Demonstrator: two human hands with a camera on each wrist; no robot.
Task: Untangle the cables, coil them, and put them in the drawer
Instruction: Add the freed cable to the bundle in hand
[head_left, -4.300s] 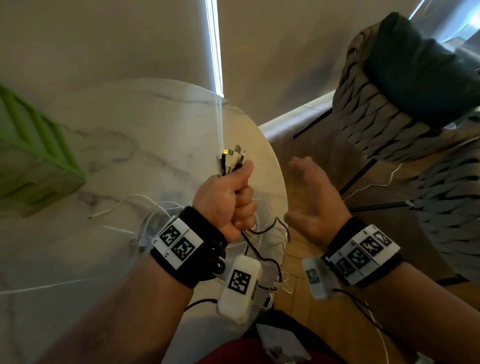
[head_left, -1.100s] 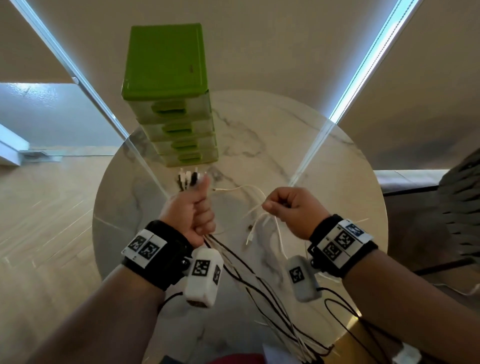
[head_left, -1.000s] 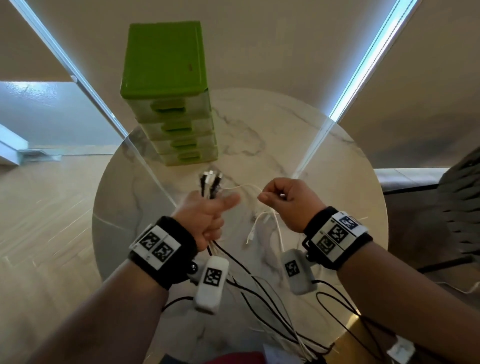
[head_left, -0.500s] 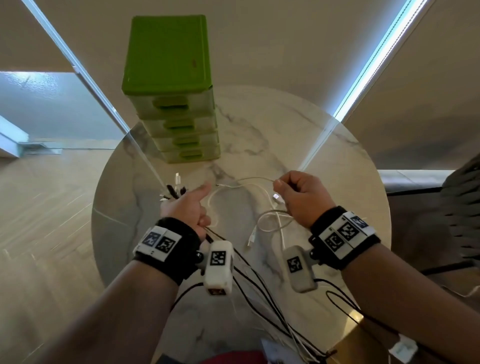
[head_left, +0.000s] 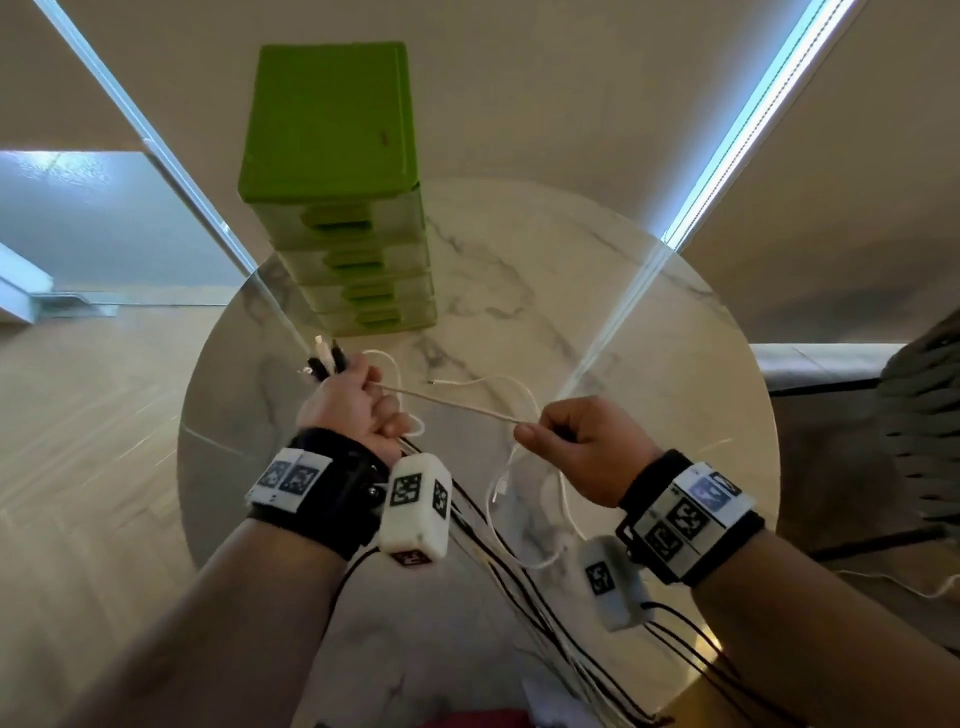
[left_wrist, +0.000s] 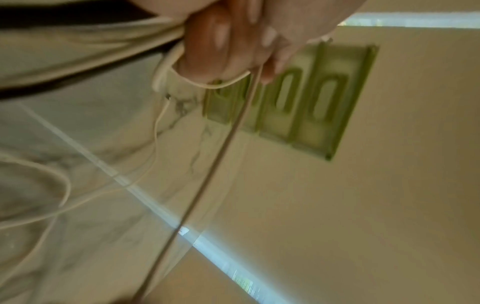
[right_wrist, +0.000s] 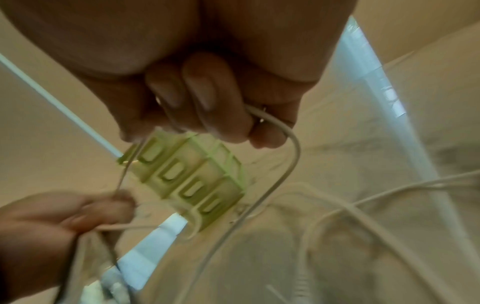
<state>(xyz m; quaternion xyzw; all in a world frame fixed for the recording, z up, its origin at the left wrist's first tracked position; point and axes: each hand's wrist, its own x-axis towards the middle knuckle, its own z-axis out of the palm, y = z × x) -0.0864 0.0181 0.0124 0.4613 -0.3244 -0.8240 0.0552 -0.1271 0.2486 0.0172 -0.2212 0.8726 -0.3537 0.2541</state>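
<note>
My left hand (head_left: 358, 400) grips a bundle of black and white cables (head_left: 324, 361) above the round marble table (head_left: 597, 291), plug ends sticking up past the thumb. A white cable (head_left: 452, 405) runs taut from that fist to my right hand (head_left: 566, 441), which pinches it between thumb and curled fingers. More white cable (head_left: 511, 387) loops on the table between the hands, and black and white strands (head_left: 524, 597) trail toward me. The green drawer unit (head_left: 337, 182) stands at the table's far side, all drawers closed. In the wrist views each hand (left_wrist: 233, 39) (right_wrist: 202, 115) curls round white cable.
Wooden floor (head_left: 88, 415) lies to the left of the table. A woven dark chair (head_left: 924, 431) stands at the right edge. A wall with bright light strips rises behind the table. Black leads from the wrist cameras hang near my right forearm.
My hands have drawn apart, pulling the white cable straight between them. The left hand rose a little with its bundle. Earlier still, the right hand was free and open.
</note>
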